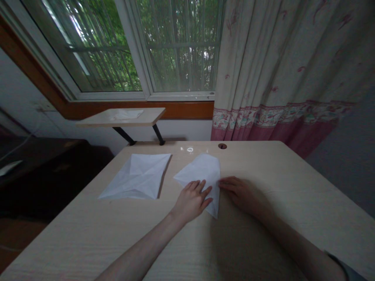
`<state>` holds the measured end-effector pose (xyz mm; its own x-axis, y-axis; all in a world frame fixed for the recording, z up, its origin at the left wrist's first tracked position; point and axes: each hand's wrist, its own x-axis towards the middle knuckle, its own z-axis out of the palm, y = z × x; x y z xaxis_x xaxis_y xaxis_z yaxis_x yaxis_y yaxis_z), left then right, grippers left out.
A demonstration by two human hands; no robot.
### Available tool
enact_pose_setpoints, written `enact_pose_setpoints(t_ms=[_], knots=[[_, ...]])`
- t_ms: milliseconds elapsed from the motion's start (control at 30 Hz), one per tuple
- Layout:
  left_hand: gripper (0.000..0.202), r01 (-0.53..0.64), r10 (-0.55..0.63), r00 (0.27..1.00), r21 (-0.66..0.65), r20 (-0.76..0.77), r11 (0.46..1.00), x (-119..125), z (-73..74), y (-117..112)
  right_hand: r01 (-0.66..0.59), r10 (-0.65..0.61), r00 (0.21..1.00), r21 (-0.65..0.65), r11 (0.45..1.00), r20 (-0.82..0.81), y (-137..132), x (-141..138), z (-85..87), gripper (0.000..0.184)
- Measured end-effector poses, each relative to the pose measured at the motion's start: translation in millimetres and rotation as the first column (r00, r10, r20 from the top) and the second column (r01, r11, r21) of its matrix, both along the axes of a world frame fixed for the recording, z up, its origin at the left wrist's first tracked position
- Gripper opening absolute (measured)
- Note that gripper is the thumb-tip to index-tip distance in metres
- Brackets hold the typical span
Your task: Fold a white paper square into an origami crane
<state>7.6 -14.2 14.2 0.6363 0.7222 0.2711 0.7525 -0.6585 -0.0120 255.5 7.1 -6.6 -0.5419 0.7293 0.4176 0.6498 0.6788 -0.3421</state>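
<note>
A folded sheet of white paper (202,168) lies on the light wooden desk (140,238), one pointed corner aimed left and another toward me. My left hand (191,201) rests on its lower part with fingers stretched out over the paper. At the paper's right edge is my right hand (238,193), its fingertips touching that edge and its fingers held close together. Whether the right fingers pinch the edge or just press along it is hard to make out. A second white paper (140,175), creased and roughly four-sided, lies to the left, apart from both hands.
A small raised shelf (158,115) on black legs stands at the desk's back left, with some white paper (125,114) on it. Near the back edge is a round cable hole (222,146). Behind are a window and a curtain (278,78); dark furniture (58,168) stands at left.
</note>
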Motion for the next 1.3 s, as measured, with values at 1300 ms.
enact_pose_setpoints(t_ms=[1300], knots=[[0.033,0.070,-0.065,0.993,-0.048,0.096,0.996,-6.6,2.8,9.2,0.260,-0.274,0.945,0.098,0.961,0.179,4.7,-6.5,-8.6,0.022]])
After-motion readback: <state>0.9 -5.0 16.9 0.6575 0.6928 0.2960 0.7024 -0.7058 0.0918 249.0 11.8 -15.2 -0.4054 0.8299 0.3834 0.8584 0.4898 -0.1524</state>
